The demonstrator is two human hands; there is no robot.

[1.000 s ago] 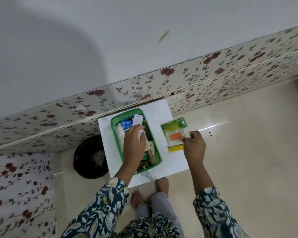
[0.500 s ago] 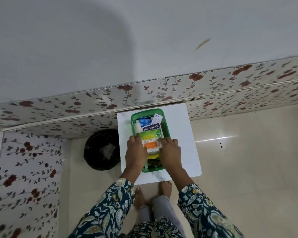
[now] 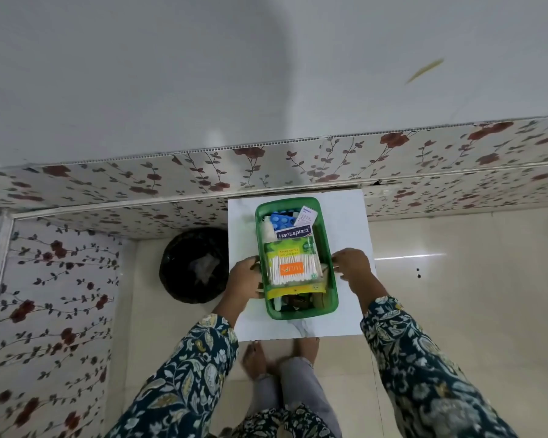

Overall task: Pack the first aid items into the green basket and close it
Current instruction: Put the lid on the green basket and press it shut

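Observation:
The green basket [image 3: 325,235] stands on a small white table [image 3: 350,305]. On top inside lies a cotton swab pack [image 3: 293,268] with an orange label. Beyond it are a Hansaplast box [image 3: 293,233], a blue blister pack [image 3: 282,219], a white leaflet [image 3: 305,216] and white gauze [image 3: 268,230]. Dark small items [image 3: 298,302] fill the near end. My left hand [image 3: 244,278] presses against the basket's left rim, fingers curled on it. My right hand [image 3: 351,263] has its fingertips on the right rim. No lid is visible.
A black lined bin [image 3: 193,263] stands on the floor just left of the table. A floral wall panel [image 3: 298,162] runs right behind the table. My bare feet [image 3: 255,358] are at the table's near edge. Beige floor tiles [image 3: 472,295] stretch to the right.
The swab pack went from the table's right side into the basket. Both hands then slid off the pack outward to the basket's two side rims.

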